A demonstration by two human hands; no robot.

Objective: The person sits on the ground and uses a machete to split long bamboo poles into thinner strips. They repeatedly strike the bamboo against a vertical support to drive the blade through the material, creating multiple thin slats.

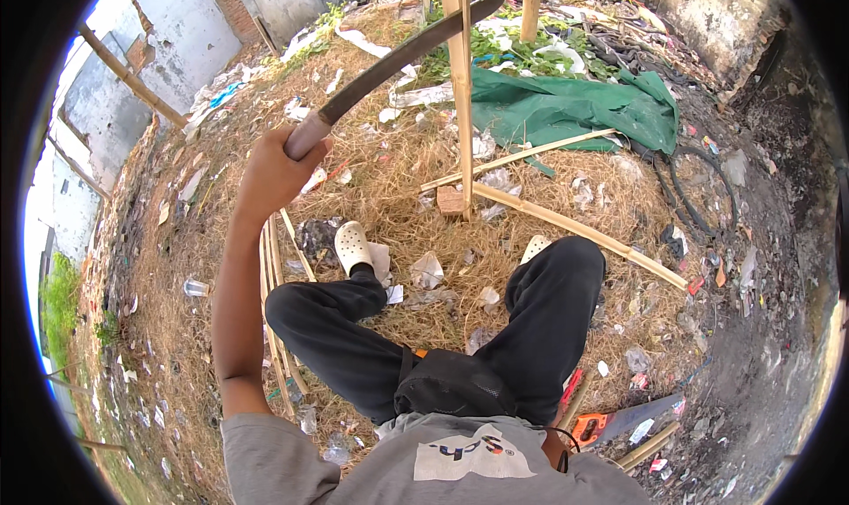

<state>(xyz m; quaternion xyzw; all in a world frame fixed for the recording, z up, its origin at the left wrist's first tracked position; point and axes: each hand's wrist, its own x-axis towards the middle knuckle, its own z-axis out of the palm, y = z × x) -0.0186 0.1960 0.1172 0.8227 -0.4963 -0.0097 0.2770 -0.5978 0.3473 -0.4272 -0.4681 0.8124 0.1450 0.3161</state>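
Note:
My left hand (pixel 287 173) is raised at the end of an outstretched arm, closed round the pale handle of a machete (pixel 389 73). Its long dark blade slants up to the right and crosses an upright bamboo strip (pixel 462 107) near the top; whether it is cutting into the bamboo I cannot tell. The strip's lower end comes down beside a reddish brick (pixel 450 201) on the dry grass. Only a bit of my right arm (pixel 555 449) shows beside my waist, and the right hand is out of sight.
Bamboo strips lie ahead (pixel 579 233) and by my left leg (pixel 276 306). A green tarp (pixel 575 107) spreads beyond. At my right lies a handsaw (pixel 623 419) with an orange handle, beside cut bamboo (pixel 650 446). Litter covers the ground; worn walls (pixel 177 27) stand around.

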